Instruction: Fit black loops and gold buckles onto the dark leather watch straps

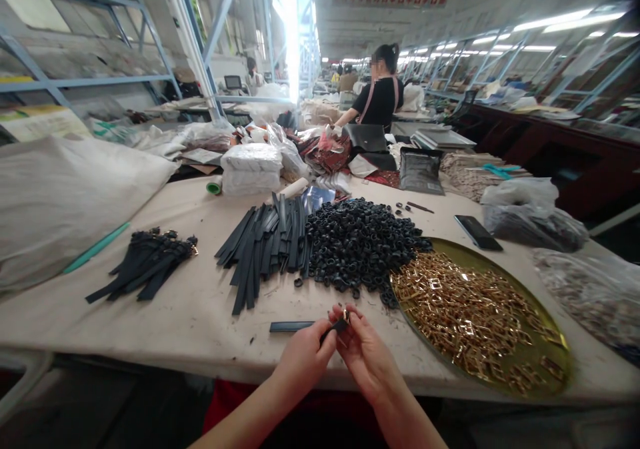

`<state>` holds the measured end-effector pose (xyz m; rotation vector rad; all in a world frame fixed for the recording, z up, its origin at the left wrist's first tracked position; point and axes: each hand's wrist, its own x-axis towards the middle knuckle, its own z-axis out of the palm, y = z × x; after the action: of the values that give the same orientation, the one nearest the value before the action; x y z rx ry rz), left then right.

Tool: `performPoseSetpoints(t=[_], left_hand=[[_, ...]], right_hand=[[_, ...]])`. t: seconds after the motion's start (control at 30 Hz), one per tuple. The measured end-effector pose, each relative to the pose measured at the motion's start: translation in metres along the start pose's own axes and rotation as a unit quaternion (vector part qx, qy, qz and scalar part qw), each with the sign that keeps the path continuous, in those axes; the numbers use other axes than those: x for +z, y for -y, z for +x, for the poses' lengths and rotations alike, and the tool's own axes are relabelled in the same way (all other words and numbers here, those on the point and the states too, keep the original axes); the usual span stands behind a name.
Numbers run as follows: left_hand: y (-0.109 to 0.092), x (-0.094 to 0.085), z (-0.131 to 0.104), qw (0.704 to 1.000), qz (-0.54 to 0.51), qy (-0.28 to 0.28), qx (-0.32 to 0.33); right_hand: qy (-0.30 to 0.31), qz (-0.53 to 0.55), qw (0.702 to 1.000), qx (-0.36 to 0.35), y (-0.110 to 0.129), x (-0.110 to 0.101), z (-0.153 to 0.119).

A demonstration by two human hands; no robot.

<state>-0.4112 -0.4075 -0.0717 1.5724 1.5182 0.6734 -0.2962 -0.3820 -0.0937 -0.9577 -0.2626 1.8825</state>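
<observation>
Close to the table's front edge, my left hand [307, 352] pinches a dark leather strap [291, 327], whose free end sticks out to the left. My right hand [367, 352] meets it at the strap's other end, its fingers closed around a small gold buckle [345, 315]. Beyond my hands lie a bundle of flat dark straps [257, 246] and a heap of small black loops [360, 239]. To the right, a round gold tray [555, 362] carries many gold buckles [465, 302]. At the left is a pile of straps with gold buckles fitted [150, 262].
A large white sack [70, 196] sits at the left. A phone [477, 232] and plastic bags [537, 212] lie right. Wrapped packages [251, 168] and leather scraps [327, 149] are heaped along the back. Behind them a person in black [381, 99] stands.
</observation>
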Motion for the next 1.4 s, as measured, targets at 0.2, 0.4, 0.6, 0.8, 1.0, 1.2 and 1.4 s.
performPoseSetpoints(t=[0.2,0.4,0.6,0.8,1.0,1.2,1.4], left_hand=[[-0.005,-0.001,-0.003,0.998,-0.061,0.025,0.005],[-0.003,-0.003,-0.005,0.984,-0.152,0.065,-0.063],[-0.009,-0.005,-0.006,0.956,-0.244,0.101,-0.125],[-0.007,-0.005,-0.005,0.945,-0.278,0.099,-0.145],[-0.004,-0.008,-0.007,0.925,-0.330,0.122,-0.142],[-0.007,-0.004,-0.009,0.931,-0.324,0.096,-0.138],[-0.003,0.002,-0.009,0.940,-0.304,0.076,-0.133]], right_hand=[[-0.015,-0.127,0.987,-0.096,-0.018,-0.005,-0.014],[-0.001,-0.274,0.952,-0.137,-0.013,-0.015,-0.020],[0.017,-0.279,0.953,-0.114,-0.008,-0.017,-0.019],[0.003,-0.368,0.915,-0.168,-0.006,-0.018,-0.022],[-0.009,-0.434,0.877,-0.205,-0.003,-0.018,-0.024],[-0.040,-0.465,0.852,-0.237,-0.004,-0.020,-0.025],[-0.009,-0.432,0.877,-0.208,-0.001,-0.020,-0.026]])
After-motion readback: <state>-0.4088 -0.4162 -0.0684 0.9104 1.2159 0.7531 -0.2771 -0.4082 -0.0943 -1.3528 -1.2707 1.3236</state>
